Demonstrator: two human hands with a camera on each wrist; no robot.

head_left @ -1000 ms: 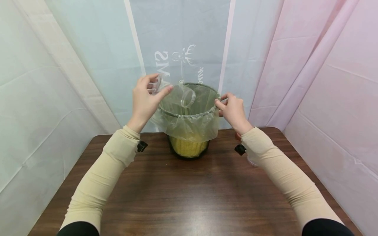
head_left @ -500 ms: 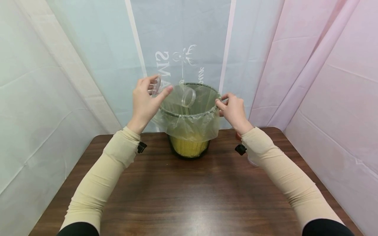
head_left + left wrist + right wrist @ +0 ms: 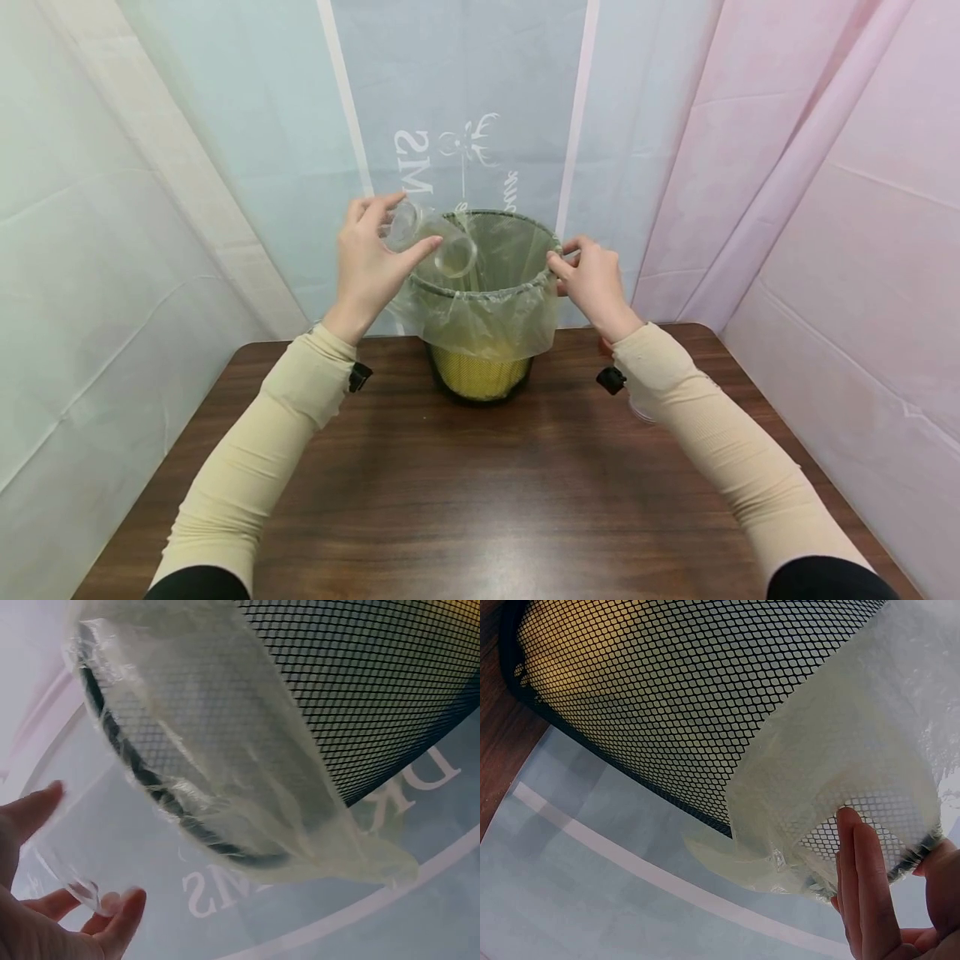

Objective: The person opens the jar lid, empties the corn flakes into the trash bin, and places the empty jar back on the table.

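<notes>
A mesh wastebasket (image 3: pixel 480 382), lined with a pale translucent bag (image 3: pixel 487 327) folded over its rim, stands upright near the table's far edge. At its upper left my left hand (image 3: pixel 369 262) holds a clear plastic jar (image 3: pixel 456 257) between thumb and fingers. The jar is tilted, its round mouth over the basket's opening. I see nothing inside the jar. In the left wrist view it shows faintly between thumb and fingers. My right hand (image 3: pixel 592 279) pinches the bagged rim on the right; the right wrist view shows its fingers (image 3: pixel 874 885) outside the basket and the thumb across the rim.
Beside the right sleeve, a red object (image 3: pixel 604 345) and the edge of a clear round thing (image 3: pixel 642 412) sit on the brown wooden table (image 3: pixel 480 500), mostly hidden by the arm. Curtains (image 3: pixel 465 75) hang behind and at both sides.
The jar has tipped further down, its mouth swinging lower and to the left over the basket. My left thumb has dropped slightly. The right hand stays on the rim.
</notes>
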